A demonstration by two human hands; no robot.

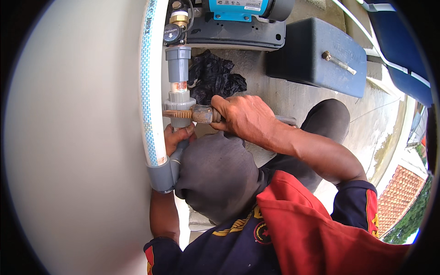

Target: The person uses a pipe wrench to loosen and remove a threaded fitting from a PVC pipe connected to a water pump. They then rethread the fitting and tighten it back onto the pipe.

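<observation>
My right hand (250,118) is closed round the handle of a rusty pipe wrench (201,114). The wrench lies crosswise, its toothed jaw against a grey plastic union fitting (180,102) on the upright pipe line. Just under the union, my left hand (174,139) wraps round a short grey pipe (179,134); some of its fingers are hidden behind it. That pipe leads down to a grey elbow (160,178), which joins a thick white pipe (149,87) with blue markings. Over the union sit a grey socket (178,64) and a brass fitting (179,19).
A pale wall (78,137) rises close on the left. A blue pump (236,10) stands on a black base (229,34) at the top. Black plastic (215,75) lies crumpled nearby. A dark box-shaped cover (321,57) bears a metal rod (339,63). My grey-clad knee (217,172) is beside the elbow.
</observation>
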